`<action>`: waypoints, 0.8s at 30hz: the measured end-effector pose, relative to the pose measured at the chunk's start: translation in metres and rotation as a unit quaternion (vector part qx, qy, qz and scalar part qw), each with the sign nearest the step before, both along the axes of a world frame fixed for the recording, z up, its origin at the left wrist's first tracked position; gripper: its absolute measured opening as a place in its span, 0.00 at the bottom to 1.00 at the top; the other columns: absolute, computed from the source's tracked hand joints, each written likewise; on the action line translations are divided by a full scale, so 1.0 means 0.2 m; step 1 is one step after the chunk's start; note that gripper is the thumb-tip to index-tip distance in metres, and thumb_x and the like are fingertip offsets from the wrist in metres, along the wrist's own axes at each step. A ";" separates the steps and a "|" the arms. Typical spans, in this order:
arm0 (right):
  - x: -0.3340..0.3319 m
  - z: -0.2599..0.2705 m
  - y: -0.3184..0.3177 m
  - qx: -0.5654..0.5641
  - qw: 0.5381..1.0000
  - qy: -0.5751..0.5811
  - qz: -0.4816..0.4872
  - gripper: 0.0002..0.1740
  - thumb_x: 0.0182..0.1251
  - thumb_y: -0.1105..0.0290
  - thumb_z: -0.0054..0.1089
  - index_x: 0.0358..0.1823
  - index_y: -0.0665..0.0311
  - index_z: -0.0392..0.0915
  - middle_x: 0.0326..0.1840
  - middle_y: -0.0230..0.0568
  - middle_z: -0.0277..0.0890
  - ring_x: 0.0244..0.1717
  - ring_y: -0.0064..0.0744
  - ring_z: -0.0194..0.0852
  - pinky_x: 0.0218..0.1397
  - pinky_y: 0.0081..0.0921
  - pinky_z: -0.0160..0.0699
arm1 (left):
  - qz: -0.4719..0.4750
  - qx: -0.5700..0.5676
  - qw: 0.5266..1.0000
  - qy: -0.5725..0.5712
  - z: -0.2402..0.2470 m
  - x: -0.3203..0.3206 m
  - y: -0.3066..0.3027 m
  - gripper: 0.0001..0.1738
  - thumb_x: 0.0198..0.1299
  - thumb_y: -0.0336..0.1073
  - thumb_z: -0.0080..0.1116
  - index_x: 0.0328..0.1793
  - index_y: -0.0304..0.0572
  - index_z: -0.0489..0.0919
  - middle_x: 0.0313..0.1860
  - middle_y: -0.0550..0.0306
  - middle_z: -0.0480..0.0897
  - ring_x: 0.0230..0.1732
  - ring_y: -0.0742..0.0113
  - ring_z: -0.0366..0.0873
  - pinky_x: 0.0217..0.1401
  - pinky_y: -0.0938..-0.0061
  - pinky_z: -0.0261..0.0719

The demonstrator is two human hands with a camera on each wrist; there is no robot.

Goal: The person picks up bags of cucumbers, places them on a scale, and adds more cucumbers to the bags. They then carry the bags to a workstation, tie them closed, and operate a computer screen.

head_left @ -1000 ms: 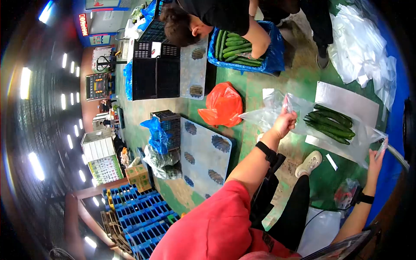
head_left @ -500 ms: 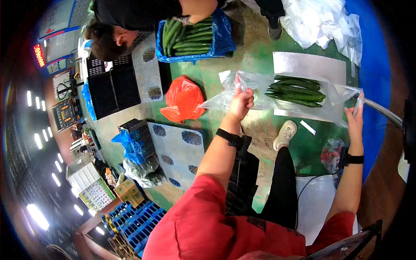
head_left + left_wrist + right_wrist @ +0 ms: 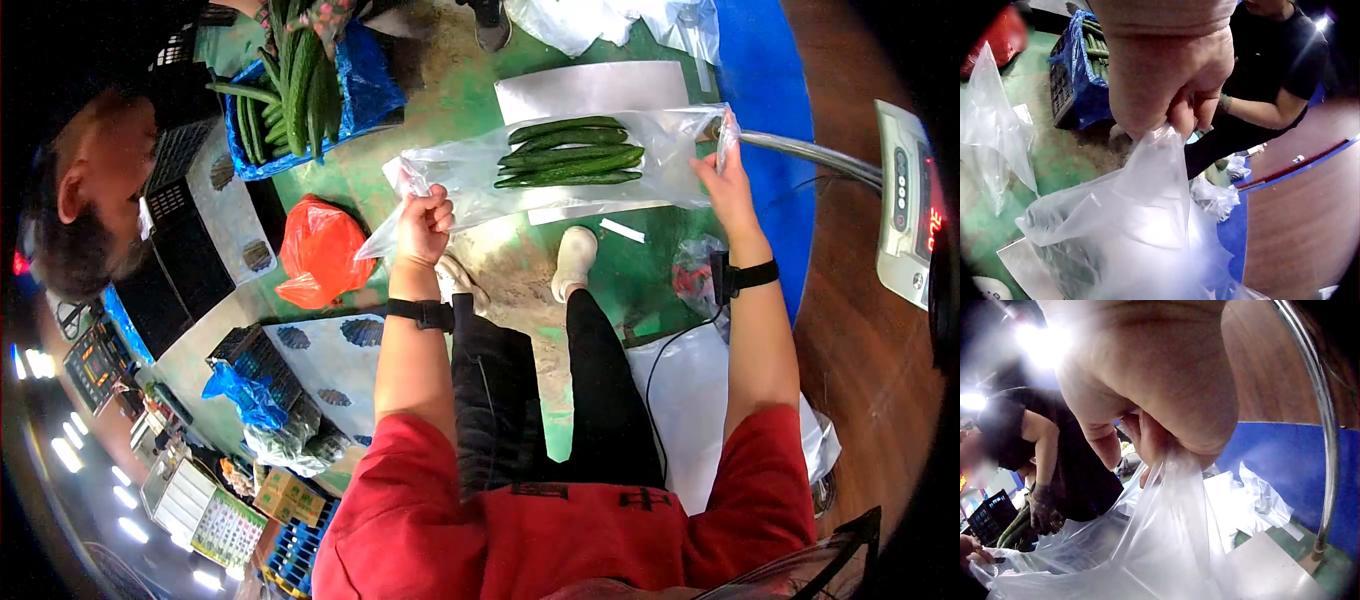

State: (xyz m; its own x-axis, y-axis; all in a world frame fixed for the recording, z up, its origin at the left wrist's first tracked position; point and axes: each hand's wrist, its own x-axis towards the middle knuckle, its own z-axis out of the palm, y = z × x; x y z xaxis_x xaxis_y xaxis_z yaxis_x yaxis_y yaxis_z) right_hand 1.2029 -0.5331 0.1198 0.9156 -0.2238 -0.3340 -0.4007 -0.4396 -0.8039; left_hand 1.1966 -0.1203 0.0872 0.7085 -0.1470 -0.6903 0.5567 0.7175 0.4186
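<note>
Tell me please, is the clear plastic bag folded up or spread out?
Spread out: the clear plastic bag stretches between the left hand and right hand, which grip it far apart.

From my distant seat I'm watching a clear plastic bag [image 3: 465,185] stretched between left hand [image 3: 425,225] and right hand [image 3: 732,185], its ends gripped beyond the pale plate's [image 3: 590,88] side edges! Through the film, long dark-green cucumbers [image 3: 575,158] lie side by side, between those edges.
</note>
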 end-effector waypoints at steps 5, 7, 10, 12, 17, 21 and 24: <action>0.01 0.04 0.03 -0.001 1.000 0.005 0.004 0.44 0.51 0.72 0.57 0.69 0.49 0.43 0.26 0.27 0.58 0.28 0.19 0.56 0.33 0.16 0.60 | 0.021 -0.009 1.000 0.016 0.04 0.00 -0.02 0.11 0.48 0.23 0.47 0.38 0.44 0.64 0.28 0.62 0.67 0.17 0.79 0.54 0.14 0.87 0.51; 0.01 0.02 0.02 -0.017 1.000 -0.002 0.007 0.45 0.50 0.72 0.58 0.68 0.48 0.43 0.24 0.29 0.61 0.26 0.21 0.59 0.32 0.19 0.63 | 0.025 -0.004 1.000 0.014 0.03 0.01 -0.02 0.10 0.47 0.24 0.47 0.36 0.41 0.64 0.28 0.62 0.66 0.17 0.79 0.53 0.14 0.88 0.51; 0.00 0.02 0.01 -0.028 0.999 -0.018 0.007 0.46 0.50 0.71 0.59 0.68 0.47 0.42 0.22 0.31 0.63 0.25 0.22 0.61 0.30 0.22 0.65 | 0.016 -0.014 1.000 0.012 0.03 0.01 -0.01 0.08 0.46 0.24 0.47 0.34 0.39 0.64 0.26 0.63 0.64 0.17 0.79 0.53 0.14 0.88 0.50; 0.00 0.04 0.03 -0.023 0.999 -0.028 0.004 0.45 0.50 0.72 0.58 0.68 0.46 0.43 0.22 0.30 0.63 0.24 0.22 0.61 0.30 0.22 0.65 | 0.002 -0.032 0.999 0.016 0.02 0.02 0.00 0.07 0.47 0.25 0.47 0.34 0.37 0.65 0.24 0.64 0.62 0.17 0.79 0.53 0.14 0.87 0.50; -0.01 0.08 0.06 0.003 1.000 -0.020 0.012 0.44 0.50 0.74 0.57 0.68 0.44 0.45 0.20 0.28 0.62 0.20 0.19 0.58 0.25 0.19 0.62 | -0.039 -0.087 0.995 -0.015 0.04 0.02 0.00 0.07 0.50 0.26 0.46 0.36 0.34 0.66 0.24 0.65 0.62 0.18 0.79 0.55 0.16 0.88 0.52; -0.01 0.15 0.11 -0.054 0.993 -0.009 0.109 0.43 0.50 0.74 0.57 0.67 0.45 0.47 0.20 0.32 0.61 0.19 0.22 0.58 0.24 0.18 0.61 | -0.073 -0.178 0.981 0.007 0.03 0.08 -0.03 0.10 0.48 0.27 0.47 0.37 0.31 0.66 0.24 0.64 0.62 0.18 0.79 0.55 0.17 0.87 0.52; 0.04 0.14 0.11 -0.029 0.994 -0.043 0.096 0.42 0.53 0.77 0.54 0.68 0.49 0.46 0.24 0.24 0.57 0.23 0.15 0.54 0.26 0.14 0.59 | -0.052 -0.222 0.973 -0.020 0.02 0.19 0.00 0.11 0.46 0.27 0.48 0.35 0.30 0.63 0.23 0.63 0.61 0.16 0.80 0.54 0.16 0.86 0.52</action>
